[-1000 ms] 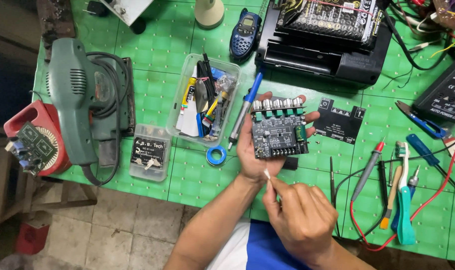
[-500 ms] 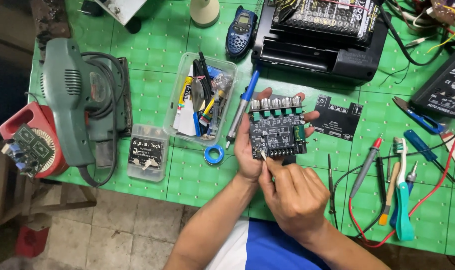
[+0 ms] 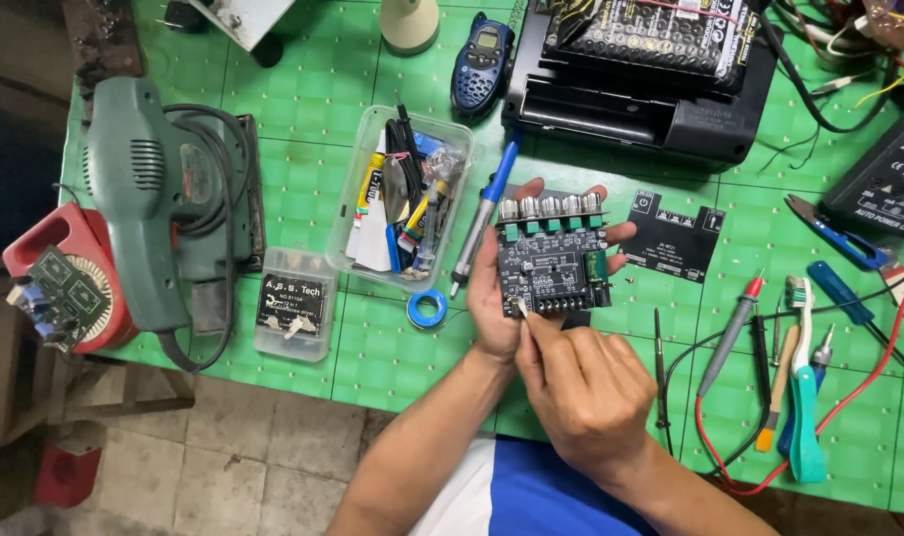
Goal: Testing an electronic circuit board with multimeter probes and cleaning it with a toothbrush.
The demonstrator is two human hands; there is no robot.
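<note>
Cradling the board (image 3: pixel 551 260) at frame centre, left hand (image 3: pixel 491 298) grips its edges; right hand (image 3: pixel 581 387) below pinches a swab (image 3: pixel 522 310) touching its lower-left corner.

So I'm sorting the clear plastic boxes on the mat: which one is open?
The larger clear tub, lidless and stuffed with tools and tubes. The small box below it is closed, with a dark label on its lid.
</note>
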